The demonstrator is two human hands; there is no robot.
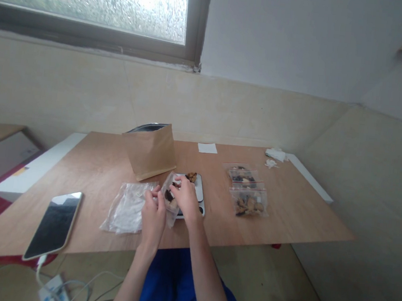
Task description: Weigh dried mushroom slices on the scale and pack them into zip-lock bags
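My left hand (154,210) pinches the edge of a small clear zip bag (171,205) that holds dark and brown dried pieces, which look like dried mushrooms. The fingers of my right hand (185,196) are closed at the bag's mouth, around a brown dried mushroom piece (176,184) partly hidden by them. Under the bag and my right hand lies a white kitchen scale (199,188), with another dried mushroom piece (191,177) on its far side. To the left is a stack of clear plastic bags (128,210), lying flat.
An open brown paper pouch (152,152) stands behind the stack. Several filled zip bags (249,203) lie to the right. A phone (54,226) with a cable lies at the left front edge. White paper (207,148) and crumpled tissue (275,154) are at the back.
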